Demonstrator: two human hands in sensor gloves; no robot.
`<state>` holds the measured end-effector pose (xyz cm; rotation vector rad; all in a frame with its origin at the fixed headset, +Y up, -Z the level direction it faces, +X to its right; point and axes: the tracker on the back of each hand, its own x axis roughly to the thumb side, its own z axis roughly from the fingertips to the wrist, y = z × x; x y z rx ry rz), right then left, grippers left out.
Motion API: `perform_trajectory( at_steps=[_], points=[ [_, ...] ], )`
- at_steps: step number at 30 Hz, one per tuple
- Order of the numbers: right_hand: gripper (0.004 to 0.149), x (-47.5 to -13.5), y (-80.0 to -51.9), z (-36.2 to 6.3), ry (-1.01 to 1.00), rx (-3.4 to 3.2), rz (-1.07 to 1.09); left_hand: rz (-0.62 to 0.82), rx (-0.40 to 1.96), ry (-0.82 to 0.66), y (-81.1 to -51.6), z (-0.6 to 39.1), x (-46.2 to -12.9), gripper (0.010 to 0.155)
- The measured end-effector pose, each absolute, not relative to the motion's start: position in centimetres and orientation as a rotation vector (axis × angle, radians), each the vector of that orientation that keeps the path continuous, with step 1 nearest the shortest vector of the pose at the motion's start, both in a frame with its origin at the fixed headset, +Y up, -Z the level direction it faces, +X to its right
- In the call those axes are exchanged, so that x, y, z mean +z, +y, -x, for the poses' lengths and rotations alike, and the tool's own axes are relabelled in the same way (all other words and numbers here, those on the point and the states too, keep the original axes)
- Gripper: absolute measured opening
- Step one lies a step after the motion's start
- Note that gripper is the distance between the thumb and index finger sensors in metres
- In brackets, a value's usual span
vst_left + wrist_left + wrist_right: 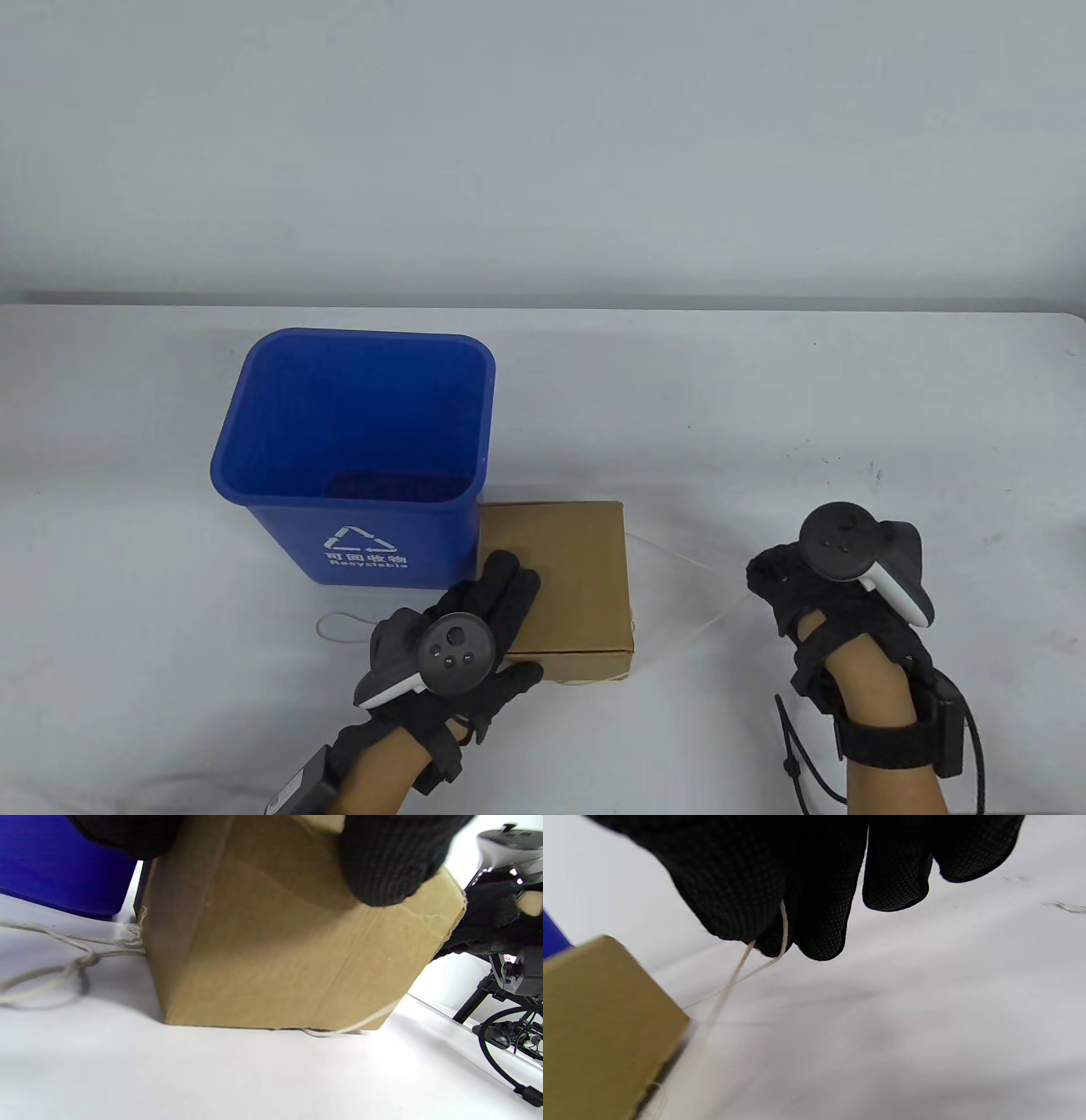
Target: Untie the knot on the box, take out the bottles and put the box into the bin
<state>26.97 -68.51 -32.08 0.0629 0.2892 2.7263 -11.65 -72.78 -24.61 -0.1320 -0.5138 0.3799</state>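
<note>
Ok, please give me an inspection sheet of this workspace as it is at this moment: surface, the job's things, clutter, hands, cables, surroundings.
Surface: white table, faint marks at right.
Job's things: cardboard box closed, beside the blue bin; string runs from the box to the right hand, a knotted loop lies at the box's left; bottles not visible.
Clutter: nothing seen.
Hands: left hand rests flat on the box top; right hand pinches the string.
Cables: black glove cables beside the right wrist.
Surroundings: plain pale wall.
</note>
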Motion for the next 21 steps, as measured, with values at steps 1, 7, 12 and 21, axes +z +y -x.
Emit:
perform_trajectory(
  at_steps=[1, 7, 12, 21],
  points=[
    [0.031, -32.3, -68.8, -27.3, 0.274, 2.735, -0.013, 0.131, 0.378, -0.513, -72.8, 11.6, -24.6, 0.094],
    [0.034, -33.4, -71.0, -29.0, 0.214, 2.722, 0.152, 0.146, 0.393, -0.52, -72.8, 11.7, -24.7, 0.094],
    [0.071, -33.5, -71.5, -28.4, 0.281, 2.58, -0.01, 0.143, 0.377, -0.524, -72.6, 11.5, -24.5, 0.095],
    [0.114, -32.0, -74.3, -19.4, 0.824, 2.716, -0.56, 0.116, 0.325, -0.507, -71.8, 11.5, -24.1, 0.099]
  ],
)
